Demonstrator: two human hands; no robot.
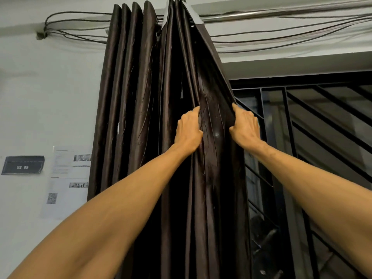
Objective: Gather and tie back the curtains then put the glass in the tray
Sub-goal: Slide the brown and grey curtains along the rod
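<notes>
**Q:** What are the hands doing?
**A:** Two bare arms reach up. The left hand and the right hand each grip folds of the dark brown curtains, bunched between them.

**Q:** What lies around them?
**A:** The curtains hang from a metal rod and cover the left side of a black window grille. Cables run along the wall. Printed papers and a dark sign hang at left.

The curtains are hanging in dark brown, glossy vertical folds, bunched close together at the window's left edge. The rightmost bundle is spreading wider below its top and is being pinched at both sides by the left grip and the right grip.
</notes>
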